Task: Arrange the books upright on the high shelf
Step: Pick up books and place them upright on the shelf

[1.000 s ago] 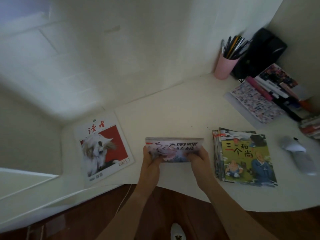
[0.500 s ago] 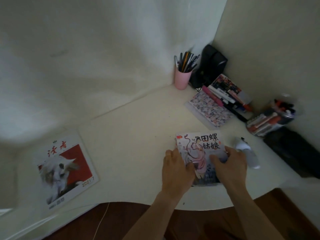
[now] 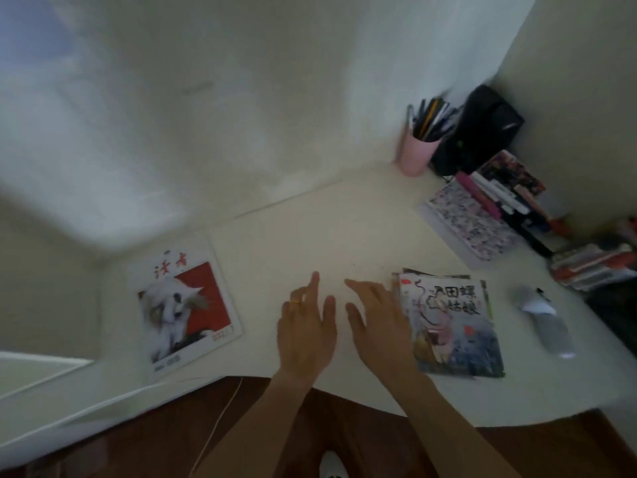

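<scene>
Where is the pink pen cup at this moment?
In the head view the pink pen cup stands at the back right corner of the desk, against the wall, just left of a black box.

Pink pen cup (image 3: 415,155) — red-and-white magazine (image 3: 182,307) — speckled notebook (image 3: 470,224), white desk (image 3: 293,236).

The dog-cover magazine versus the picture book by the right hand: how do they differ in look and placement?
The dog-cover magazine lies alone at the desk's left; the picture book tops a stack at the right. The magazine shows a white dog on red; the book shows a painted figure in blue-grey tones. The right hand is beside the book; nothing touches the magazine. Both lie flat, face up.
</scene>
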